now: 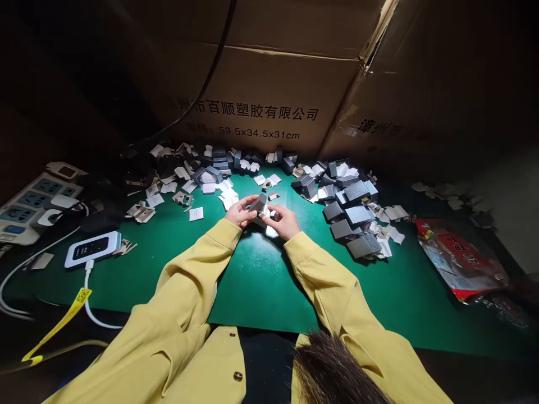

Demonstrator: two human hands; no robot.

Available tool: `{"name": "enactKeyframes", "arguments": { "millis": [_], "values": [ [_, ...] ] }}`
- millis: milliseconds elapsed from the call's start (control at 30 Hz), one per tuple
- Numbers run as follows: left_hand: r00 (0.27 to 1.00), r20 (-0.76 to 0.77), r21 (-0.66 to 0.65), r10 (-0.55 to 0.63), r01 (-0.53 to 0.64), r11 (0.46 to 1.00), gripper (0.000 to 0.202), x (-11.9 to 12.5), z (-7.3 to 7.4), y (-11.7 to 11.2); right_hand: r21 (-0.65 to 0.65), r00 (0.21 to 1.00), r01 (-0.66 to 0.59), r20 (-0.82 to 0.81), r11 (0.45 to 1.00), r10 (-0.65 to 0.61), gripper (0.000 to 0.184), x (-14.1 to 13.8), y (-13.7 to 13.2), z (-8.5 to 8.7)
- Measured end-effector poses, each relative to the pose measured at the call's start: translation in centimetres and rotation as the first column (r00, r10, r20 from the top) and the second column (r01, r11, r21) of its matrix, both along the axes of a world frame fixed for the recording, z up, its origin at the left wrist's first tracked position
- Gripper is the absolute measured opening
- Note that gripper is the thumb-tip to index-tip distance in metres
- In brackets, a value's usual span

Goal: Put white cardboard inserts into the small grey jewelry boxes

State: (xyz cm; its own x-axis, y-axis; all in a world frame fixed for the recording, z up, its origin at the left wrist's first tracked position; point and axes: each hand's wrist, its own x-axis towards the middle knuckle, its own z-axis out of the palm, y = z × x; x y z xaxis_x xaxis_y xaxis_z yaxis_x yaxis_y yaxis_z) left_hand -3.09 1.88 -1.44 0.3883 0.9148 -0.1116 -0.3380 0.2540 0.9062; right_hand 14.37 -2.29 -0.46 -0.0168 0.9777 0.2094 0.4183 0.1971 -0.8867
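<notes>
My left hand point(239, 212) and my right hand point(285, 220) meet over the middle of the green mat point(261, 280), both closed around one small grey box point(258, 204) with white card pieces under it. Both arms wear yellow sleeves. A heap of finished-looking grey boxes point(351, 216) lies to the right of my hands. Flat white and grey card blanks point(202, 179) are scattered to the left and behind them.
Large cardboard cartons point(269, 106) wall off the back of the mat. At the left lie a power strip point(29, 205) and a small white device point(92, 248) on a white cable. A red plastic bag point(458, 258) sits at the right.
</notes>
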Motion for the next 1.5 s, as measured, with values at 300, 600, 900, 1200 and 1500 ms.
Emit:
{"name": "enactKeyframes", "arguments": {
  "millis": [300,600,900,1200,1500],
  "values": [
    [1.0,-0.012,0.069,-0.019,0.02,0.997,0.072,0.1,-0.4,0.2,-0.051,0.964,-0.141,0.22,0.989,0.148,0.034,0.5,0.2,-0.5],
    [0.998,0.057,0.026,0.027,-0.028,0.999,0.072,0.0,-1.7,0.7,-0.018,0.871,-0.206,0.453,0.978,0.192,0.046,-0.6,-0.7,-1.7],
    [0.996,0.085,0.087,0.036,-0.043,0.995,0.067,0.1,-1.5,0.6,-0.006,0.984,-0.093,0.153,0.996,0.093,0.042,-0.7,-1.5,-1.9],
    [0.992,0.106,0.136,0.063,-0.077,0.988,0.059,0.3,-0.5,0.2,0.13,0.996,0.003,0.09,0.991,-0.015,0.032,-0.4,-1.5,-1.2],
    [0.986,0.16,0.136,0.057,-0.079,0.988,0.061,0.4,-1.8,0.7,0.247,0.848,-0.149,0.53,0.958,-0.005,0.034,-0.2,-2.0,-0.2]
  ]
}}
